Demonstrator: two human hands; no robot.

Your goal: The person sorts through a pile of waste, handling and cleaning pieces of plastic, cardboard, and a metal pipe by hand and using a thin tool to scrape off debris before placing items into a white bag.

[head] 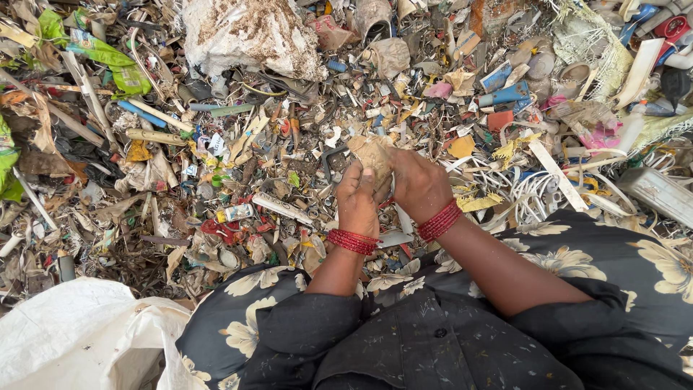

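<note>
Both hands share one grip on a crumpled brown scrap [372, 155], held up over the litter near the middle of the view: the left hand [358, 201] is curled shut on its lower edge, and the right hand [419, 184] is closed on its right side, the two hands touching each other. At the far left, a white sack [72, 336] lies at the bottom corner beside the person's knee, and green wrappers [108, 61] sit near the top left among sticks and paper. Further in, a dirty white bag [249, 32] bulges at the top edge, well apart from the hands. Red bangles [352, 240] ring the left wrist, and a second red stack circles the right wrist. Below the hands spreads a black floral dress [447, 339]. To the right, a blue tube [505, 95] lies near the top, and white cords [516, 189] coil just beside the right forearm. A grey slab [660, 193] rests at the right edge.
</note>
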